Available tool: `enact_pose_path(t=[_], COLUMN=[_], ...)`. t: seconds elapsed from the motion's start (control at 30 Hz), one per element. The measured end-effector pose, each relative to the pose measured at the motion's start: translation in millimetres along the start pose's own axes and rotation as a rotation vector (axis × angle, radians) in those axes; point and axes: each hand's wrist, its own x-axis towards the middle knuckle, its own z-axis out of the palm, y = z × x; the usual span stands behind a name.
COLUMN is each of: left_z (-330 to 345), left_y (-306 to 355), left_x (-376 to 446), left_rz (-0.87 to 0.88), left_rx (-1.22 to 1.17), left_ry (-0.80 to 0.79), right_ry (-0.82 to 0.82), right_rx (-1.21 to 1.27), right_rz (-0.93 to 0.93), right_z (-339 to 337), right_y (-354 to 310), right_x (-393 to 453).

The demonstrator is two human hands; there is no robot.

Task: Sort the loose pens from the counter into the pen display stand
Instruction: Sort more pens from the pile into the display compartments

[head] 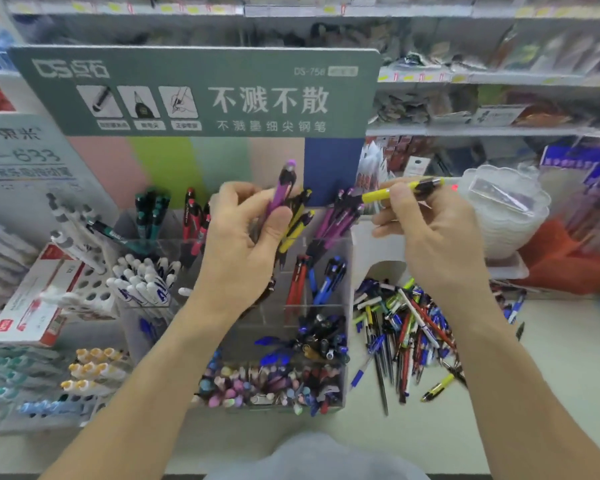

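**Two pens in hand, many left on the counter**

The left hand (243, 233) grips a purple pen (280, 192) over the pen display stand (343, 258); the right hand (433, 230) pinches a yellow pen (388, 194). Each should probably drop tip-down beside matching colours. The loose pile (406, 327) lies just right of the stand.

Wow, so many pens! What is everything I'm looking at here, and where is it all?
Pen display stand: one, clear compartments, centre, part-filled.
Loose pens: a heap, mixed colours, counter right of stand.
Purple pen: one, held upright.
Yellow pen: one, held level.
Sign board: one, grey-green, behind stand.
White markers: many, left rack.
Plastic tubs: a clear stack, right.
Left hand: grips purple pen.
Right hand: pinches yellow pen.
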Motion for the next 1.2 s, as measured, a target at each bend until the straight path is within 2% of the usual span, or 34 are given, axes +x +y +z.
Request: enact_pose_path(t=[0.1, 0.2, 0.37, 0.5, 0.6, 0.67, 0.73, 0.83, 0.93, 1.0, 1.13, 1.2], left_z=[-2.2, -7.9, -9.8, -0.3, 9.8, 17.7, 24.4, 29.9, 32.5, 34.4, 37.6, 37.3], left_y=[9.3, 13.0, 14.4, 14.2, 11.5, 10.7, 9.0, 0.8, -12.8, -20.3, -26.0, -27.6], left_x=[9.7, 11.6, 9.6, 10.8, 11.9, 10.8, 10.3, 11.9, 11.4, 10.4, 15.3, 19.9], left_rz=[-0.081, -0.170, -0.167, -0.114, -0.088, -0.083, -0.041, 0.110, 0.230, 0.272, 0.313, 0.325], left_rx=[-0.188, -0.295, -0.285, -0.231, -0.191, -0.167, -0.143, -0.040, 0.189, 0.288, 0.413, 0.454], left_ry=[0.052, 0.079, 0.148, 0.189, 0.162, 0.133, 0.103, 0.031, -0.009, 0.018, 0.083, 0.127], right_ry=[-0.002, -0.018, -0.222, -0.220, -0.293, -0.285, -0.254, -0.128, 0.045, 0.103, 0.047, 0.115], right_rx=[-0.023, -0.060, -0.321, -0.449, -0.298, -0.148, -0.070, 0.016, 0.076, 0.014, -0.234, -0.363], right_rz=[-0.059, -0.226, -0.468, -0.653, -0.541, -0.458, -0.452, -0.419, -0.440, -0.490, -0.530, -0.574], right_z=[8.7, 20.6, 45.9, 68.1, 66.8, 59.1, 55.9, 53.8, 42.5, 34.4, 35.6, 39.0], right_y=[2.7, -3.0, -3.6, 13.1, 21.0, 20.5, 14.5, 8.1, 4.6, 7.6, 32.4, 45.0], right_x=[3.9, 6.7, 27.3, 35.5, 23.0, 15.4, 11.8, 14.4, 21.0, 23.7, 23.3, 21.3])
